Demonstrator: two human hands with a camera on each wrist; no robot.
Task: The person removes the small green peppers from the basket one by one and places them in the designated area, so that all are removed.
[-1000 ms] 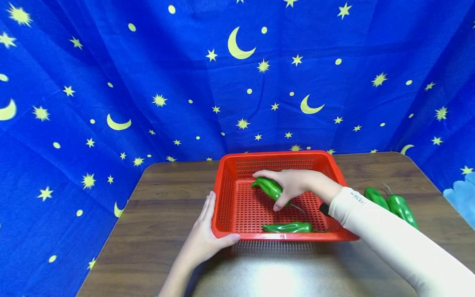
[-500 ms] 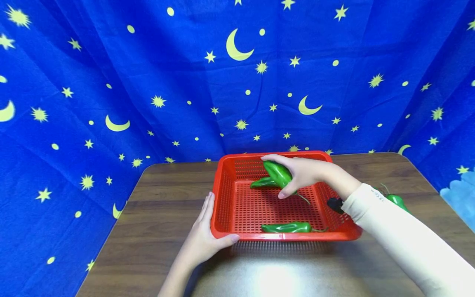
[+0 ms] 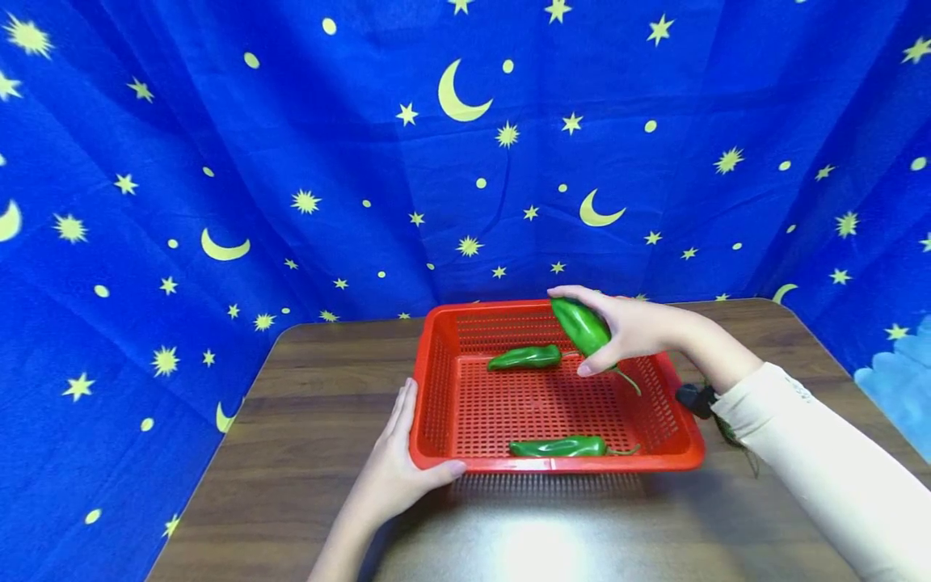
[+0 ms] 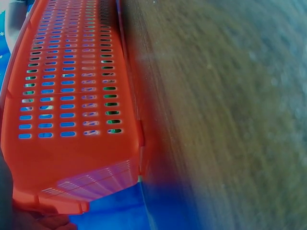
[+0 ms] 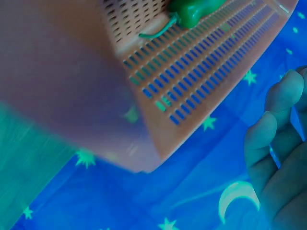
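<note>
A red perforated plastic basket (image 3: 560, 463) stands on the table. My left hand (image 3: 396, 457) holds its near-left corner, thumb on the front rim and fingers along the left side. Over the basket's back right part, my right hand (image 3: 633, 327) grips a green pepper (image 3: 582, 325) between thumb and fingers, its stem hanging down. Inside lie two more peppers, a rear green pepper (image 3: 525, 358) and a front green pepper (image 3: 560, 447). The right wrist view shows a green pepper (image 5: 194, 12) in the basket and my right fingers (image 5: 259, 132); the held pepper is not visible there.
Right of the basket, something green with a stem (image 3: 727, 430) is mostly hidden behind the sleeve (image 3: 807, 453). The wooden table (image 3: 327, 380) ends at a blue curtain (image 3: 349, 145) with moons and stars.
My right hand has lifted its pepper up and to the right. The rear pepper, hidden behind it before, now shows in the basket. My left hand stays on the corner.
</note>
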